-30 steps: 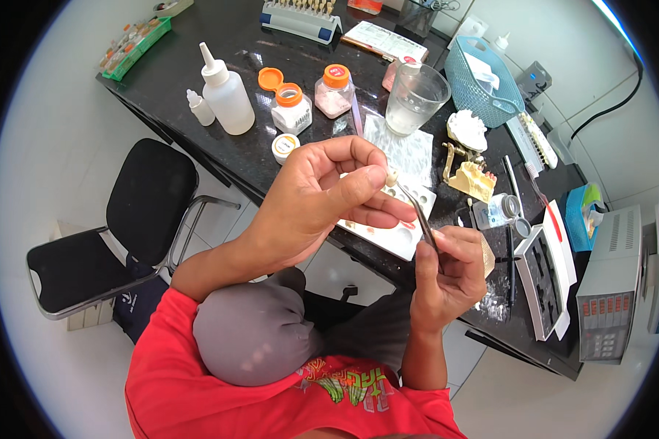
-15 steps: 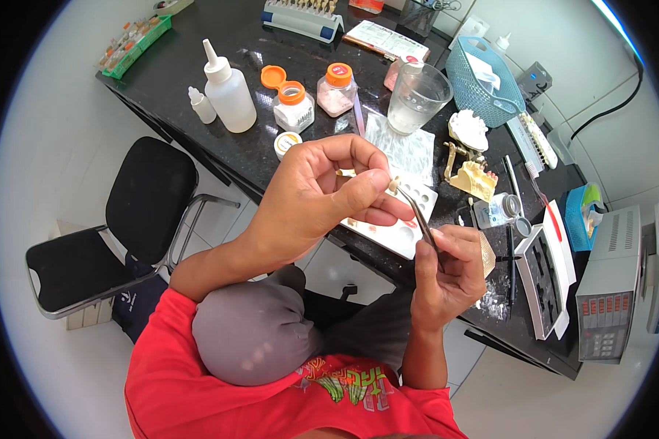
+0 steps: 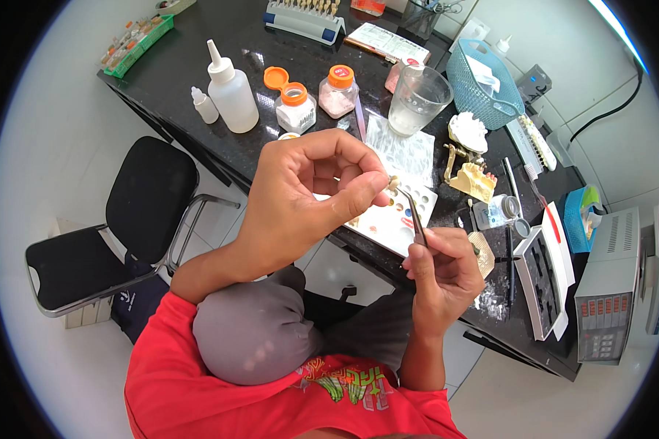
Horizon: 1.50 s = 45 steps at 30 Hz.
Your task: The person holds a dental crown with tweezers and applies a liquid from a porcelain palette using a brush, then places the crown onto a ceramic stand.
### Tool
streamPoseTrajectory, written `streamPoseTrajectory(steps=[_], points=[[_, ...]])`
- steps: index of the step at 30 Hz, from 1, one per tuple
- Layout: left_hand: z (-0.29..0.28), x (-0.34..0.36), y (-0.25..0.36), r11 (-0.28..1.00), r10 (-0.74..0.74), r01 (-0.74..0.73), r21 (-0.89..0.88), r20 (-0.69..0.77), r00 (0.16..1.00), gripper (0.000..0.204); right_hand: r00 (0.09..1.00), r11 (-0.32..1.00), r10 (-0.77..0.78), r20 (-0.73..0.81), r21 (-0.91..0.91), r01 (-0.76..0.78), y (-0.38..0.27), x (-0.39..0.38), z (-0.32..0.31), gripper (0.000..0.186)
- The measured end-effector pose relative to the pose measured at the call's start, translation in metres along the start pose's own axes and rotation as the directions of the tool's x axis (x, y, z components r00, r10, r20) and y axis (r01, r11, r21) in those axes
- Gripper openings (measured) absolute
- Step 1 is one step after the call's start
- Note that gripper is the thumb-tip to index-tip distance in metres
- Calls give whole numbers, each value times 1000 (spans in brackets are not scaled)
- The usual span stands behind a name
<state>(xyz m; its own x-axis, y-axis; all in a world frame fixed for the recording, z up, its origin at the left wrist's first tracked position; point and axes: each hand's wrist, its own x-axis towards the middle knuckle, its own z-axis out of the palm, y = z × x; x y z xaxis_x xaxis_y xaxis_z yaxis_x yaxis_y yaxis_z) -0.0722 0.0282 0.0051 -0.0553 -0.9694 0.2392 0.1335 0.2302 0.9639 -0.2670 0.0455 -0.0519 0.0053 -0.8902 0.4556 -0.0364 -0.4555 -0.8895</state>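
Note:
My left hand (image 3: 307, 186) is closed in a pinch, thumb against forefinger, on a small tooth-coloured piece (image 3: 393, 181) that looks like a dental crown. My right hand (image 3: 447, 274) grips a slim dark metal tool with a bent tip, which looks like curved tweezers (image 3: 417, 219). The tool's tip meets the piece at my left fingertips; whether it clamps it is too small to tell. Below and behind the hands lies a white mixing palette (image 3: 384, 238) with round wells and coloured spots, partly hidden by my left hand. A wet white tissue (image 3: 403, 150) lies beyond it.
A glass of water (image 3: 417, 102), orange-lidded jars (image 3: 296, 110) and a squeeze bottle (image 3: 233, 99) stand farther back. To the right are a dental cast (image 3: 473, 181), a small glass jar (image 3: 499, 212) and an open tool case (image 3: 538, 282). A black chair (image 3: 154, 197) stands left.
My left hand has shifted slightly left, and its lower fingers, stretched out before, are now curled in. My right hand has lowered slightly; the tool's tip remains by the piece.

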Motion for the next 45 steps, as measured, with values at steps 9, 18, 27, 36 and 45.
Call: streamPoseTrajectory(steps=[9,18,27,36,45], points=[[7,3,-1,996,92,-92,-7,-80,993,35,905,715,387,177,562,-415,-13,-2,-1,17],[19,-5,-23,972,-90,162,-172,365,927,36,744,460,511,431,594,-660,-27,-3,-9,19],[30,-13,-21,880,-445,474,41,425,788,18,925,768,-74,-372,-613,-185,-57,-12,-102,6],[23,-19,-36,835,-550,494,242,405,731,16,974,193,192,-124,-968,-161,-35,-7,-145,20],[7,-29,-45,918,-379,307,250,336,862,13,958,294,50,-282,-912,-284,-58,-20,-155,23]])
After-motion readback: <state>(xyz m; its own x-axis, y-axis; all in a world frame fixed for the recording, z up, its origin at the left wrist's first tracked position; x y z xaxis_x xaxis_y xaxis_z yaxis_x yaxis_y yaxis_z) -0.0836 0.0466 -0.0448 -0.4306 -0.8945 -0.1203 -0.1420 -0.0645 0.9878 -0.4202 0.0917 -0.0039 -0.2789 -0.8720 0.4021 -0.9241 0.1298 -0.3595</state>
